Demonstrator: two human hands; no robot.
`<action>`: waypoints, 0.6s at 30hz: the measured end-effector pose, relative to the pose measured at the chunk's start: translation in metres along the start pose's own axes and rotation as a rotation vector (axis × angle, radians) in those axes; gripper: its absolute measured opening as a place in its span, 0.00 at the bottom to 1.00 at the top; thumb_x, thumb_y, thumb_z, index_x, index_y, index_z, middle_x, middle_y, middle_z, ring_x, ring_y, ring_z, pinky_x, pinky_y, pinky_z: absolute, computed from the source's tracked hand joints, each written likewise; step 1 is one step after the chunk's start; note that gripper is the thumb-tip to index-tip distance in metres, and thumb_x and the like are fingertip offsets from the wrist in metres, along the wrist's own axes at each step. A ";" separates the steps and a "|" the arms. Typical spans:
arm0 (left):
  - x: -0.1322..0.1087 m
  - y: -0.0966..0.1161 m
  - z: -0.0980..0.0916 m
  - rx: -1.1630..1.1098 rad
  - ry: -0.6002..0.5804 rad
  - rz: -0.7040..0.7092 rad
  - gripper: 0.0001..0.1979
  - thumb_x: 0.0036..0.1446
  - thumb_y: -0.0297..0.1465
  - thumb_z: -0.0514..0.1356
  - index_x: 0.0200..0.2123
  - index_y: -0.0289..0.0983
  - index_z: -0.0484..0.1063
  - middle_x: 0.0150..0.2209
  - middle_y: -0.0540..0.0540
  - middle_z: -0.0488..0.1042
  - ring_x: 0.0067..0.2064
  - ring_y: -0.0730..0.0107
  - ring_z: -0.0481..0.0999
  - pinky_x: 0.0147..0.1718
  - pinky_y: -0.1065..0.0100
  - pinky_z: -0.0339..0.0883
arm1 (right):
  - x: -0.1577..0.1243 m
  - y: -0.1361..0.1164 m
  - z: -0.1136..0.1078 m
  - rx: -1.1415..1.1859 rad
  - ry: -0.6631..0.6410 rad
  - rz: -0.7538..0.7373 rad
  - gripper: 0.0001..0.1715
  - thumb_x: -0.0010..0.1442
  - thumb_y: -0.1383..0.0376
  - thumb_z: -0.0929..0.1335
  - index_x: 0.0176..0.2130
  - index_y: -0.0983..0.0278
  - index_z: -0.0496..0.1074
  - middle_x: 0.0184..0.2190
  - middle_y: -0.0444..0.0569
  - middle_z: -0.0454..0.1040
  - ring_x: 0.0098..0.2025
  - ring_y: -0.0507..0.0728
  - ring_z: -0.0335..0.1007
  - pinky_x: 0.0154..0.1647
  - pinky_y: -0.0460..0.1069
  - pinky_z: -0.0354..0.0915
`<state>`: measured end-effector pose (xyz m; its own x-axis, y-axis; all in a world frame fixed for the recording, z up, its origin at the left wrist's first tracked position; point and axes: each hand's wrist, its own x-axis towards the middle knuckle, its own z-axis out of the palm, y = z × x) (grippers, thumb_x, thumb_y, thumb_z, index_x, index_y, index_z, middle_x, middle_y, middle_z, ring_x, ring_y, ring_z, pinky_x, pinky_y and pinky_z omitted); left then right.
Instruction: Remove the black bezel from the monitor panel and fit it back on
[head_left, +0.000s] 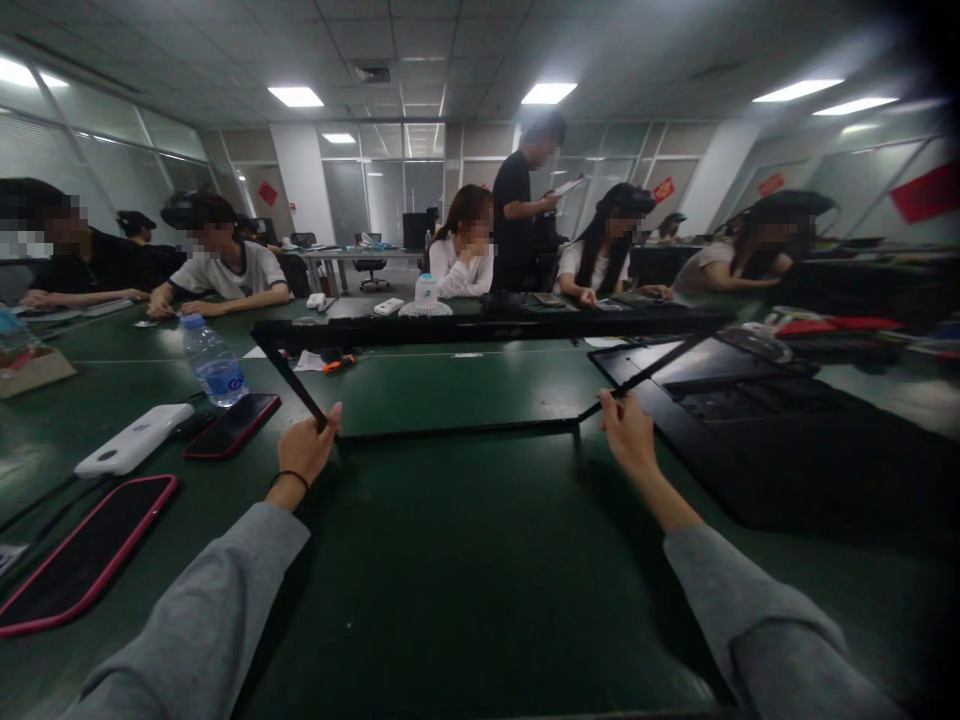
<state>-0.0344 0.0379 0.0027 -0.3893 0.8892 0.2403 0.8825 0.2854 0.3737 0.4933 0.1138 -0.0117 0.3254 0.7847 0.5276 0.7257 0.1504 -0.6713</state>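
Note:
A thin black rectangular frame (465,430), hollow in the middle, is held tilted over the green table (465,560). It looks like a screen bezel. My left hand (306,452) is closed around its left side near the lower corner. On the opposite side, my right hand (628,432) pinches the frame close to the lower right corner. The frame's thicker far bar is raised, and its thin near bar is low over the tabletop; whether that bar touches cannot be made out. To the right lies a black laptop shell (780,430), partly in shadow.
At left are a water bottle (214,362), a white power bank (135,440), a phone (234,425) and a larger red-edged phone (90,550). An orange tool (339,364) lies beyond the frame. Several people sit across the table, and one person (517,205) stands behind them.

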 end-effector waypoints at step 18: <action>-0.007 0.008 0.001 -0.028 0.069 0.096 0.24 0.66 0.51 0.44 0.36 0.41 0.71 0.27 0.47 0.73 0.33 0.61 0.75 0.33 0.66 0.60 | -0.007 -0.008 -0.002 0.016 0.074 -0.026 0.35 0.66 0.42 0.54 0.52 0.64 0.70 0.43 0.63 0.75 0.48 0.69 0.72 0.52 0.62 0.65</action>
<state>-0.0247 0.0343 0.0034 -0.3211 0.8849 0.3373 0.9095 0.1889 0.3703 0.4861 0.1059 -0.0089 0.3508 0.7336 0.5820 0.7252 0.1804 -0.6645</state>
